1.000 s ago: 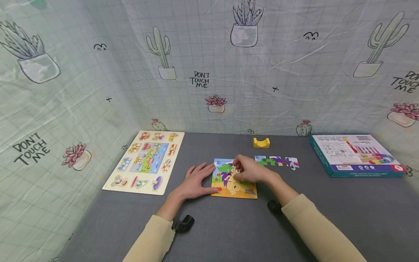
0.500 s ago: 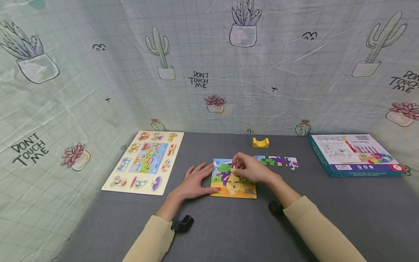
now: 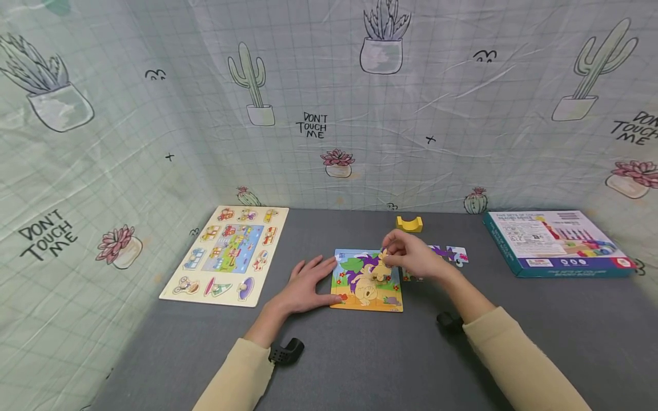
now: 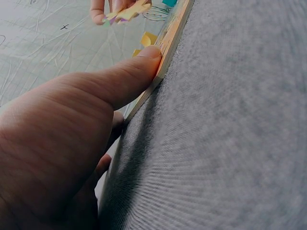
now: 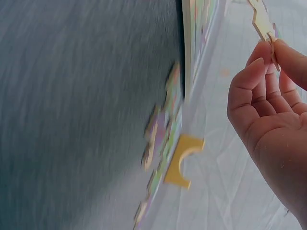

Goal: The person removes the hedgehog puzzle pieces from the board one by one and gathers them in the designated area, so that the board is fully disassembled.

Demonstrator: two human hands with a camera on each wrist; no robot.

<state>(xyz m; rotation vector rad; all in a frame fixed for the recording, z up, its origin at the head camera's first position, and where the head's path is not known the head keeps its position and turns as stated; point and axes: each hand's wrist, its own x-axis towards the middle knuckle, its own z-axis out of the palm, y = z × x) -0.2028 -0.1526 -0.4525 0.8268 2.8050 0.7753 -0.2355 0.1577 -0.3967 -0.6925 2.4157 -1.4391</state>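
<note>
My right hand (image 3: 416, 257) pinches a yellow and purple jigsaw piece (image 3: 380, 269) between thumb and fingertips, held over the right part of a small picture puzzle board (image 3: 349, 301). In the right wrist view this jigsaw piece (image 5: 261, 21) is seen nearly edge-on and tilted. My left hand (image 3: 308, 288) rests along the board's left side, fingers extended. The left thumb (image 4: 139, 62) lies on the board's edge in the left wrist view. Purple, green and cream cartoon artwork shows on the board, partly covered by the held piece.
Several loose jigsaw pieces (image 3: 456, 254) lie right of the board, partly behind my right hand. A yellow curved block (image 3: 409, 224) sits behind them. A cream peg puzzle (image 3: 226, 299) is at left, a flat teal box (image 3: 565, 271) at right. A printed curtain (image 3: 437, 171) surrounds the table.
My right hand has lifted the jigsaw piece from the middle of the board and moved right and away from me, the piece turning as it went. The left hand has stayed put.
</note>
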